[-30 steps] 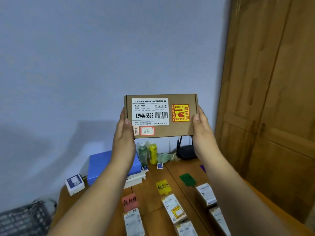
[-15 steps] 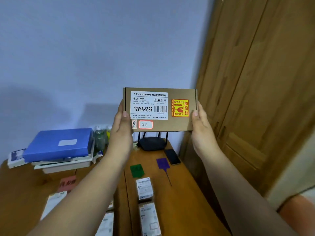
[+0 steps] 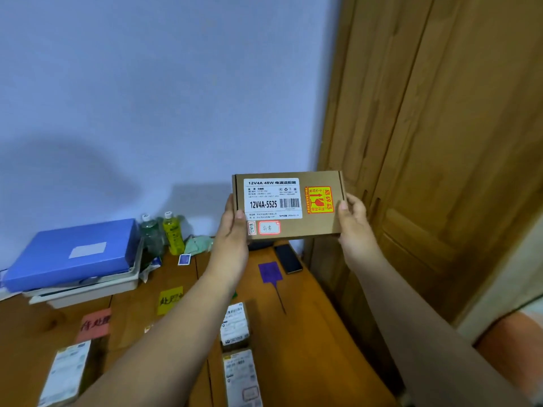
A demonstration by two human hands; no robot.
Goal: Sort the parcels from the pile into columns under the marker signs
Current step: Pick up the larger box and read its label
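At centre right of the frame, above the wooden table (image 3: 317, 333), the left hand (image 3: 232, 236) and right hand (image 3: 354, 227) grip the short ends of a brown parcel (image 3: 311, 227), label facing the camera, with the purple sign (image 3: 269, 271) lower down.

Brown cardboard parcel (image 3: 289, 205) held up in air between my left hand (image 3: 233, 230) and right hand (image 3: 354, 227), flat face toward me, long edge level. White label reads 12V4A-5525; orange-red sticker at right, small red-bordered tag lower left. On table below: pink sign (image 3: 94, 325), yellow sign (image 3: 169, 299), purple sign (image 3: 270, 272). Three white-labelled parcels (image 3: 235, 324) lie under signs.
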